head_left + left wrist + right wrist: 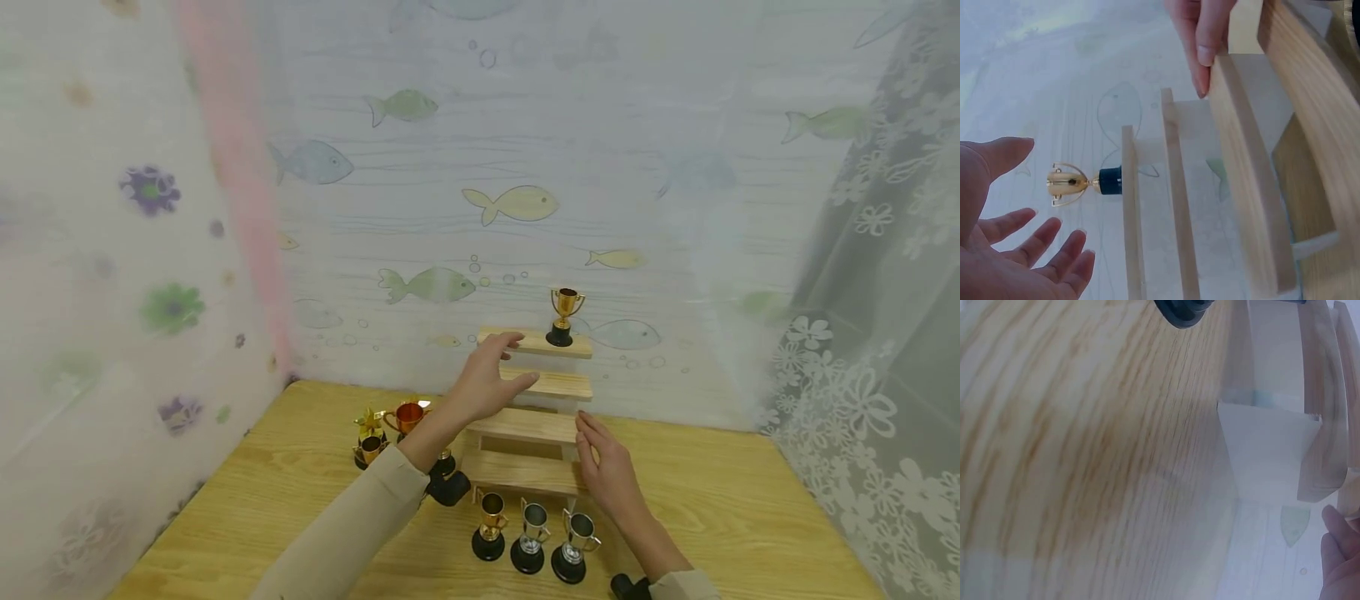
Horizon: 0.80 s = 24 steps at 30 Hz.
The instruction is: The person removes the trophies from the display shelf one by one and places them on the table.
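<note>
A stepped wooden stand point(525, 423) rises in several tiers, and a gold trophy cup point(564, 317) with a black base stands upright on its top tier. My left hand point(487, 383) hovers in front of the upper tiers, its fingers and thumb spread around nothing. In the left wrist view the same trophy point(1072, 182) is apart from that hand point(1016, 231). At the stand's right end my right hand point(611, 471) touches the edge of a middle tier with fairly straight fingers. Only its fingertips point(1335, 534) show at the right wrist view's border.
In front of the stand stand a small gold cup point(491, 521) and two silver cups point(532, 529) point(579, 537). Left of it, partly behind my left forearm, are a red-gold cup point(409, 417), a star trophy point(370, 423) and another gold cup point(370, 451). A patterned curtain point(600, 167) hangs behind the table point(697, 483).
</note>
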Tool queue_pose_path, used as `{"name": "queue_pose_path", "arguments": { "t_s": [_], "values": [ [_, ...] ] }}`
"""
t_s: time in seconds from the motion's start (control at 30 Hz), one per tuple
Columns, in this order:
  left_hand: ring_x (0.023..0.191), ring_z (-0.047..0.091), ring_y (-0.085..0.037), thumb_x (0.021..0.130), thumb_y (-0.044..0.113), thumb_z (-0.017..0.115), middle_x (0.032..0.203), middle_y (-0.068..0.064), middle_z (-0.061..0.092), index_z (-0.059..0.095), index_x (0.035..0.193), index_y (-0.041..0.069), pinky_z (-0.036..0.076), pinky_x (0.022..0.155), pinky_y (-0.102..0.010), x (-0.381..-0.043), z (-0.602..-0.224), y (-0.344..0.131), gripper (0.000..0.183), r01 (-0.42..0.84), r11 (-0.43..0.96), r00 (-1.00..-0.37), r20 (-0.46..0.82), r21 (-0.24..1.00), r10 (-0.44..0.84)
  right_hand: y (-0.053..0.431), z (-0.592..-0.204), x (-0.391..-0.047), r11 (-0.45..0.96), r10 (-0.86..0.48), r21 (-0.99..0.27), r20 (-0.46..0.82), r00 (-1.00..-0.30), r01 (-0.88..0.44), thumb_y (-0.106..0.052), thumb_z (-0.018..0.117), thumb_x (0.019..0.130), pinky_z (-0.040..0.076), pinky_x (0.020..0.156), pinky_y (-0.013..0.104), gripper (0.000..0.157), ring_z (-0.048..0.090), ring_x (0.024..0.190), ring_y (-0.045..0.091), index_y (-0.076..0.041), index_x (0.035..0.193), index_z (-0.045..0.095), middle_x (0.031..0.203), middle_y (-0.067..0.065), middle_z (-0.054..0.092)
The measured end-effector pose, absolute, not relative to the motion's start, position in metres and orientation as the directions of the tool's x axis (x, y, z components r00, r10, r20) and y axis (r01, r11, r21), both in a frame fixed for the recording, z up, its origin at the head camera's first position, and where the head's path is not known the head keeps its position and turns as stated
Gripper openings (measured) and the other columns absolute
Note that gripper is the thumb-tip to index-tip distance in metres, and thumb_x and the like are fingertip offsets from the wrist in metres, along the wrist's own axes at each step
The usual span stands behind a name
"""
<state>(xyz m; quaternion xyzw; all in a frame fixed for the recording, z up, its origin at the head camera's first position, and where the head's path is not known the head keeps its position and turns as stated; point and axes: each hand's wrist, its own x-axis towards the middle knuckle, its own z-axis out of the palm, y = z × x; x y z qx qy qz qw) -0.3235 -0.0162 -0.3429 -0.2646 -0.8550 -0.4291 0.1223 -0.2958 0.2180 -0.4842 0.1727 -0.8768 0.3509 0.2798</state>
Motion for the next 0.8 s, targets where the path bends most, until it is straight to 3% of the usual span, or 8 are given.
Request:
{"name": "queue_pose_path", "arguments": {
  "t_s": [0.43,0.8],
  "values": [
    [0.131,0.052,-0.037,0.094,0.029,0.075,0.15,-0.017,0.047,0.039,0.155,0.004,0.05,0.102,-0.05,-0.361,-0.334,0.024,0.075,0.44,0.451,-0.896,0.343,0.776,0.284,0.219,-0.484,-0.296,0.696,-0.104,-0.514,0.618,-0.779,-0.501,-0.011,0.051,0.108,0.047,0.101,0.058,0.037,0.053,0.132,0.045,0.013,0.136,0.058,0.145,0.025,0.055],
    [0.136,0.049,-0.035,0.097,0.037,0.072,0.151,-0.017,0.048,0.038,0.156,0.002,0.047,0.106,-0.048,-0.391,-0.338,0.05,0.077,0.361,0.52,-0.931,0.274,0.774,0.239,0.219,-0.484,-0.295,0.692,-0.107,-0.522,0.609,-0.786,-0.499,-0.011,0.051,0.108,0.047,0.101,0.058,0.037,0.053,0.132,0.044,0.012,0.136,0.058,0.146,0.025,0.054]
  ]
}}
